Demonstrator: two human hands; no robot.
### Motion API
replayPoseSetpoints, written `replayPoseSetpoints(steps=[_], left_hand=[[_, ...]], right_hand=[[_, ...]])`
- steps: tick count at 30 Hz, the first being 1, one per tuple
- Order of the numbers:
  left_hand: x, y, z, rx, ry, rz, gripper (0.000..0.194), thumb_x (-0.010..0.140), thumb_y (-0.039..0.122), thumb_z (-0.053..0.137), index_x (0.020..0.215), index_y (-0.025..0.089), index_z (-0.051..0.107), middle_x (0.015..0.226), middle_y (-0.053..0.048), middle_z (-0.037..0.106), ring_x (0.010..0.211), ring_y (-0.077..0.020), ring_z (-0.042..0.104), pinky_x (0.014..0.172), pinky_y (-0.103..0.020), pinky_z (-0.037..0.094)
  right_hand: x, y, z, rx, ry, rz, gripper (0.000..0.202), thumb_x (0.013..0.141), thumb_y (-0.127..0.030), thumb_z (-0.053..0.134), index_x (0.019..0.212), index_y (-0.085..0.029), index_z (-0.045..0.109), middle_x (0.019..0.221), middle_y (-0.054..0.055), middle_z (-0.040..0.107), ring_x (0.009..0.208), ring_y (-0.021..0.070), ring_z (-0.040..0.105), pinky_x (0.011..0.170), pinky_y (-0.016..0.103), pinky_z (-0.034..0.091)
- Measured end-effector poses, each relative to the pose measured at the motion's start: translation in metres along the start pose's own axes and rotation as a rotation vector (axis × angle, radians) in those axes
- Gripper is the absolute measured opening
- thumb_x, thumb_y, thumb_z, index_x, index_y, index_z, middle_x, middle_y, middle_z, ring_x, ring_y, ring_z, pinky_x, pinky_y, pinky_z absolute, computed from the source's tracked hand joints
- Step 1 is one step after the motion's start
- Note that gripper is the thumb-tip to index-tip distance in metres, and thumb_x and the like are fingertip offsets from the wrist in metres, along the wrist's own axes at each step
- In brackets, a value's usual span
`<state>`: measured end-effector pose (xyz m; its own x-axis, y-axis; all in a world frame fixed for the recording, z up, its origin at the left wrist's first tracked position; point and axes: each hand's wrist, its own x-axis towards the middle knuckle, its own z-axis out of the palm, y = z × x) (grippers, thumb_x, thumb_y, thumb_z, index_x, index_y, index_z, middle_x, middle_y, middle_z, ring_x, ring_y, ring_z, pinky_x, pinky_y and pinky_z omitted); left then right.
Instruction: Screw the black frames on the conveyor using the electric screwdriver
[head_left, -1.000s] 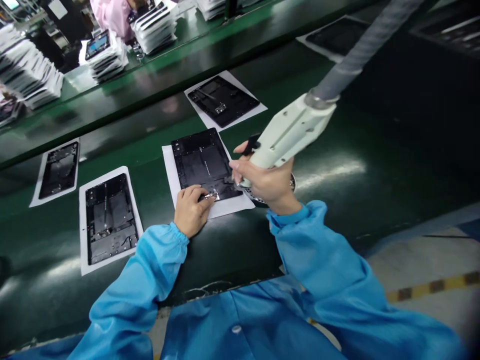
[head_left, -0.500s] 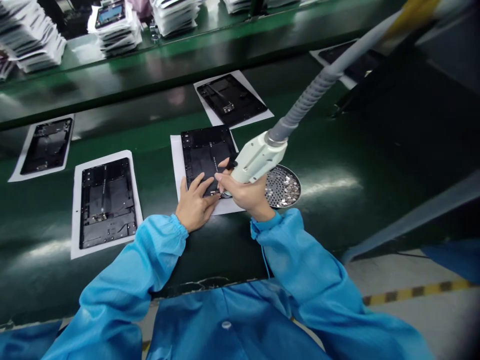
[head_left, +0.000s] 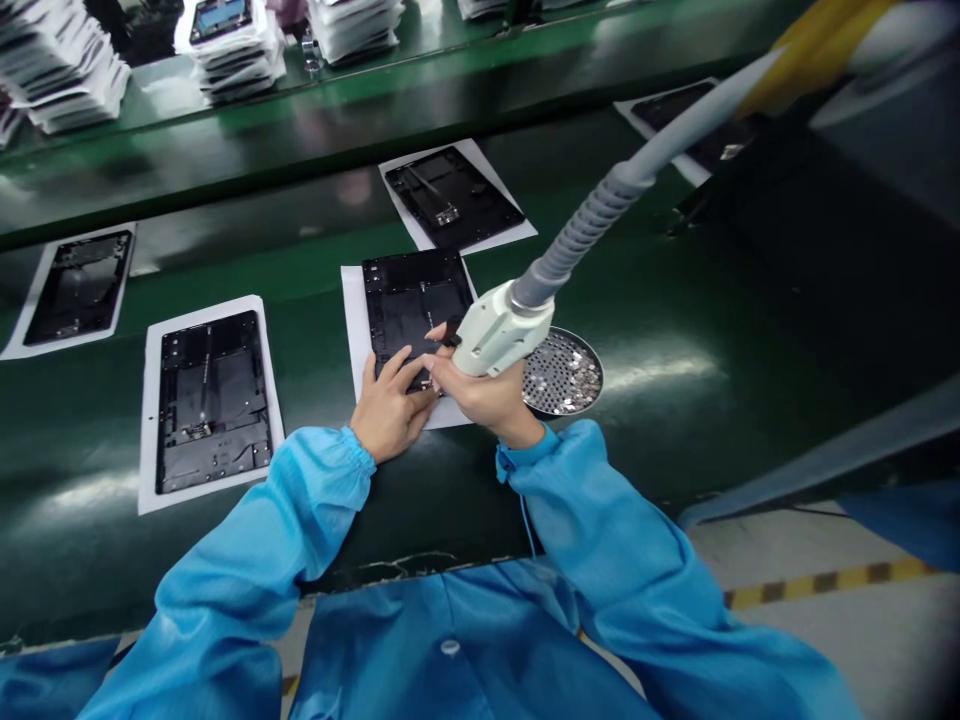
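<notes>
Under the spread, seemingly empty left hand [head_left: 388, 412], best keep the tablet housing [head_left: 407, 303] still — right hand [head_left: 491, 402] wrapped round the hose-fed tool [head_left: 501, 332].

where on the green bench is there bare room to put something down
The widest bare stretch of green bench lies right of the round tray. A narrower strip separates the middle white sheet from the near left sheet. Crowded: the middle black panel, under left hand, right hand and pale tool.

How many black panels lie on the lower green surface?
5: left rear panel, left front panel, front middle panel, rear middle panel, right rear panel, partly covered; more may be hidden.
</notes>
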<state>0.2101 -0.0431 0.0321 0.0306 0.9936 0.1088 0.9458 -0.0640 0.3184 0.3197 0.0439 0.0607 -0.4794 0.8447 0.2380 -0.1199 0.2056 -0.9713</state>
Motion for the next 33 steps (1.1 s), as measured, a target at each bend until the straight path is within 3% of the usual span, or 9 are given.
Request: replayPoseSetpoints(steps=[6,9,13,16,19,23,28,33], left_hand=[[-0.002,-0.004,-0.002,0.012,-0.006,0.05,0.029,0.094,0.027,0.047,0.112,0.025,0.07,0.135,-0.009,0.058,0.137,-0.0325,0.038,0.112,-0.067,0.017],[-0.004,-0.007,0.001,0.035,0.039,0.104,0.03,0.094,0.026,0.048,0.114,0.024,0.069,0.133,-0.009,0.06,0.135,-0.0325,0.041,0.112,-0.063,0.023],[-0.008,-0.011,0.007,0.035,0.174,0.256,0.025,0.094,0.027,0.05,0.101,0.022,0.074,0.123,-0.009,0.067,0.121,-0.0272,0.057,0.111,-0.057,0.03],[-0.01,-0.01,0.01,0.016,0.234,0.324,0.021,0.092,0.029,0.055,0.089,0.023,0.075,0.114,-0.006,0.071,0.117,-0.0246,0.059,0.111,-0.052,0.034],[-0.009,-0.007,0.011,0.063,0.234,0.246,0.025,0.092,0.035,0.054,0.099,0.02,0.073,0.123,-0.01,0.067,0.124,-0.0278,0.054,0.109,-0.052,0.037],[-0.007,-0.002,0.008,0.182,0.102,0.188,0.041,0.093,0.04,0.049,0.124,0.017,0.062,0.143,-0.014,0.05,0.135,-0.0363,0.041,0.108,-0.061,0.033],[-0.007,-0.003,0.007,0.188,0.038,0.252,0.037,0.096,0.036,0.044,0.125,0.023,0.063,0.142,-0.009,0.052,0.134,-0.0342,0.042,0.108,-0.06,0.032],[-0.008,-0.004,0.011,0.177,0.095,0.154,0.045,0.094,0.043,0.046,0.126,0.015,0.062,0.14,-0.014,0.053,0.134,-0.0322,0.044,0.109,-0.055,0.035]], right_hand=[[0.001,0.004,0.002,-0.012,0.014,-0.032,0.026,0.069,-0.022,0.067,0.095,-0.019,0.065,0.058,-0.005,0.058,0.052,0.0112,0.056,0.061,0.03,0.053],[0.004,0.0,-0.002,-0.004,0.056,-0.037,0.021,0.07,-0.022,0.067,0.091,-0.019,0.065,0.055,-0.006,0.057,0.049,0.0102,0.054,0.058,0.029,0.052],[0.015,-0.01,-0.026,0.046,0.171,-0.076,0.013,0.067,-0.021,0.068,0.078,-0.019,0.061,0.047,-0.008,0.055,0.041,0.0096,0.052,0.05,0.028,0.049],[0.028,-0.009,-0.05,0.088,0.288,-0.13,0.013,0.065,-0.019,0.068,0.074,-0.021,0.059,0.042,-0.01,0.051,0.035,0.0092,0.049,0.042,0.026,0.044],[0.037,-0.001,-0.066,0.092,0.347,-0.138,0.015,0.063,-0.017,0.068,0.073,-0.022,0.058,0.041,-0.011,0.05,0.034,0.0092,0.048,0.04,0.026,0.043],[0.041,0.006,-0.067,0.046,0.34,-0.136,0.016,0.064,-0.017,0.068,0.076,-0.022,0.06,0.041,-0.01,0.052,0.035,0.0098,0.049,0.042,0.027,0.044],[0.044,0.007,-0.061,0.024,0.342,-0.135,0.018,0.064,-0.016,0.068,0.08,-0.021,0.063,0.043,-0.01,0.053,0.036,0.0098,0.05,0.043,0.027,0.045],[0.046,0.01,-0.061,0.009,0.344,-0.12,0.016,0.063,-0.015,0.068,0.078,-0.02,0.063,0.043,-0.01,0.052,0.035,0.0099,0.05,0.043,0.027,0.044]])
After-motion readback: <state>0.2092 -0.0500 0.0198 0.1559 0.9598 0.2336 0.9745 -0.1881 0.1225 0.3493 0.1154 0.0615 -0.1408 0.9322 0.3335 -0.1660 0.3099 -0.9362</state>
